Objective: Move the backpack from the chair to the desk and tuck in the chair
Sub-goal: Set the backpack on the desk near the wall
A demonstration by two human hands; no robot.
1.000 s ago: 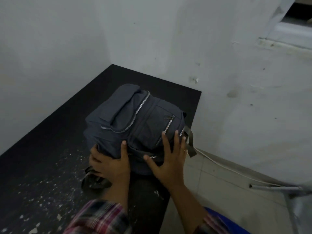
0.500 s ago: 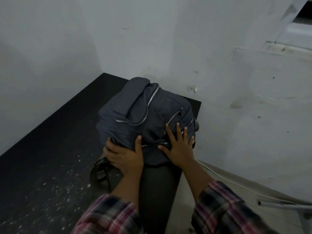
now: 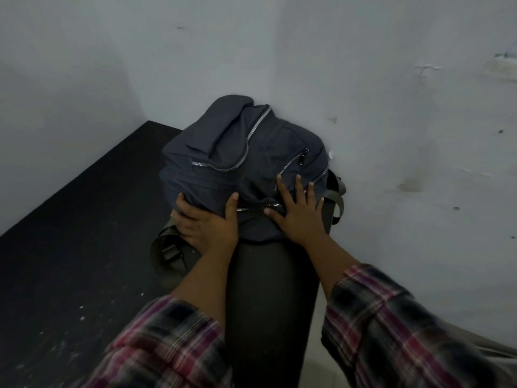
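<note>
A dark blue-grey backpack [image 3: 237, 152] with silver zippers lies on the black desk [image 3: 84, 219], at its far right end with its top against the white wall. My left hand [image 3: 207, 225] grips the bag's near left corner, thumb on top and fingers curled round the side. Flat on the bag's near right part lies my right hand [image 3: 299, 217], fingers spread, pressing on the fabric rather than gripping it. An olive shoulder strap [image 3: 165, 252] loops out onto the desk below my left hand. The chair is out of view.
White walls [image 3: 391, 135] meet in a corner behind the desk. The desk's right edge runs just right of my right forearm, with pale floor [image 3: 316, 368] below it. White specks dot the near left desk surface [image 3: 56, 331].
Both hands have slid the backpack away from me along the desk until it meets the wall. The cable and metal bar on the floor have dropped out of view.
</note>
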